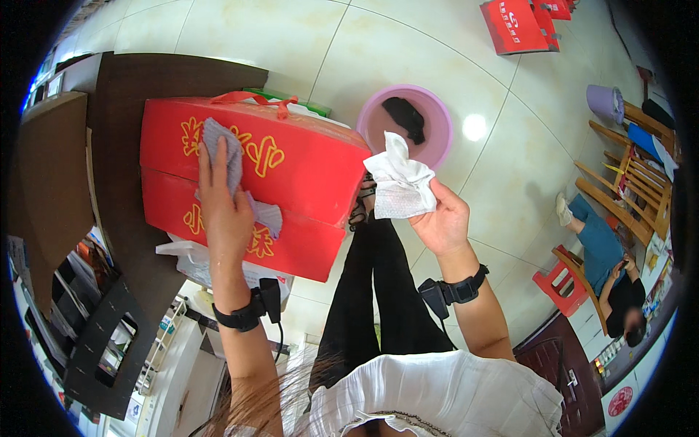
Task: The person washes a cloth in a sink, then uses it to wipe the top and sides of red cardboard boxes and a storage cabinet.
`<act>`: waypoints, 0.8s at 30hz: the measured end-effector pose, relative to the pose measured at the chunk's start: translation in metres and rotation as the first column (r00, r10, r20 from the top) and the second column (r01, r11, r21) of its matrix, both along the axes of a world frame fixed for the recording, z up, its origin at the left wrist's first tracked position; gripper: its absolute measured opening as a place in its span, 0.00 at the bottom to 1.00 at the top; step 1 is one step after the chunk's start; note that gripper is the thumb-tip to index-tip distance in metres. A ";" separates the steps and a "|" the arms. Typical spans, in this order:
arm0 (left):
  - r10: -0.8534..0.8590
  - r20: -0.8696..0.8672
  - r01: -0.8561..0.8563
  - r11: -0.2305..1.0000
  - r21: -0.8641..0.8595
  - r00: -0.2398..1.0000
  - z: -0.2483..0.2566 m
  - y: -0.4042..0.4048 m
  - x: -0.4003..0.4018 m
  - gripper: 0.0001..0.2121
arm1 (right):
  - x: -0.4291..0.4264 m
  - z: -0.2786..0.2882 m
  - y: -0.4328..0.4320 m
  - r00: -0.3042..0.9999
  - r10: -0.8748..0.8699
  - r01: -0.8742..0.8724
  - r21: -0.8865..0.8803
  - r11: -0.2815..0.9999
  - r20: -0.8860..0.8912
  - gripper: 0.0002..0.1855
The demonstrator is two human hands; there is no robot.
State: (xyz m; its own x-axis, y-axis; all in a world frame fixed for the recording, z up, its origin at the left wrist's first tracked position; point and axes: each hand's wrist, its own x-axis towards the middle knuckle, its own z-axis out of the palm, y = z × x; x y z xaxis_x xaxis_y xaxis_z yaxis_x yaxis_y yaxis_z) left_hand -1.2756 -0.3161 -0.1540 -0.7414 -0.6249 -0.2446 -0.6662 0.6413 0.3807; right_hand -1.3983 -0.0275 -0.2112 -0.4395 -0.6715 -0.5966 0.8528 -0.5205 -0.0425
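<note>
My left hand (226, 210) lies flat over a damp-looking grey-purple cloth (225, 143), pressing it against the red cardboard gift box (319, 169). Part of the cloth sticks out to the right below the fingers. The box bears yellow characters and has a red ribbon handle (251, 98) along its far edge. To the right of the box, my right hand (445, 221) holds up a crumpled white tissue or wipe (404, 188) between thumb and fingers. Behind the wipe stands a pink-purple plastic bucket (446, 131) with a black cloth (405, 117) inside.
The box rests by a dark wooden table (125, 218), with a brown cardboard box (54, 191) farther left. A white plastic bag (191, 259) sits below the red box. Red paper bags (516, 27) stand on the tiled floor. At right, a person (606, 262) sits near wooden chairs (639, 185).
</note>
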 end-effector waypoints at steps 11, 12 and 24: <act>0.296 -0.490 -0.081 0.907 0.413 0.820 0.073 0.059 0.023 0.31 | 0.028 0.023 0.026 0.957 0.179 -0.119 0.252 0.960 -0.229 0.24; 0.242 -0.421 0.008 0.859 0.511 0.874 0.075 0.070 0.030 0.30 | 0.029 0.024 0.028 0.887 0.322 -0.186 0.382 0.905 -0.331 0.23; 0.486 0.279 -0.291 -0.053 0.955 0.828 -0.041 0.272 -0.024 0.20 | -0.023 0.022 0.105 -0.307 0.809 -0.026 0.854 0.519 -0.501 0.36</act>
State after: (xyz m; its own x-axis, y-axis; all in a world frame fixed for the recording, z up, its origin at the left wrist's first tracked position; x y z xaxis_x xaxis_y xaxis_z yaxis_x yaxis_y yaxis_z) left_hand -1.2998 -0.0438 -0.1954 -0.5494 -0.1143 -0.8277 -0.5557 -0.6897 0.4642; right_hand -1.4217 0.0777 -0.1891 -0.4153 -0.8684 -0.2710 -0.2891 0.4085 -0.8658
